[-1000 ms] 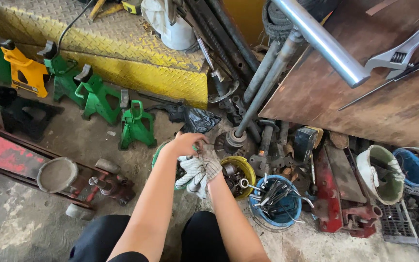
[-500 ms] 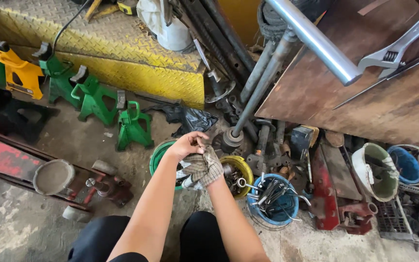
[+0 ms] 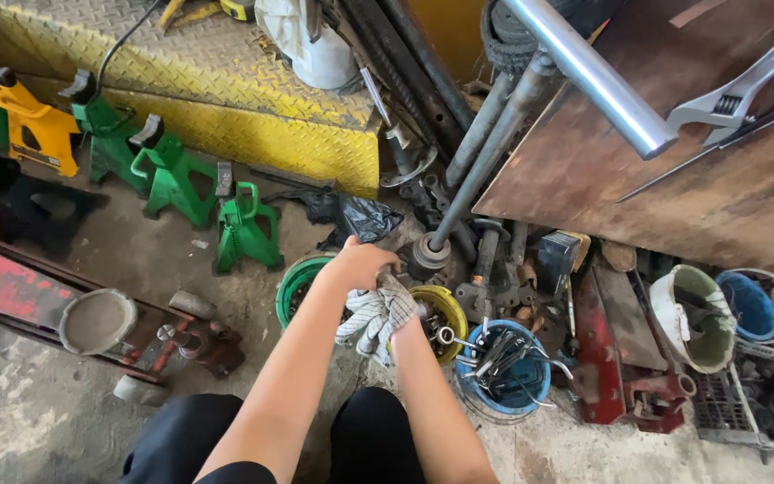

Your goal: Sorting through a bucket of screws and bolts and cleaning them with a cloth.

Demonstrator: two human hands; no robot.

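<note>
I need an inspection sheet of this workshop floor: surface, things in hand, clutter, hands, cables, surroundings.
Surface: stained concrete floor.
Things in hand: checked glove, over the yellow tub.
Clutter: green tub; blue tub full of wrenches; green jack stands; yellow stand; red floor jack.
Hands: left hand bare, on the glove; right hand inside the glove, fingers hidden.
Cables: black cable across the yellow plate.
Surroundings: wooden bench bearing an adjustable wrench; steel tube.
</note>
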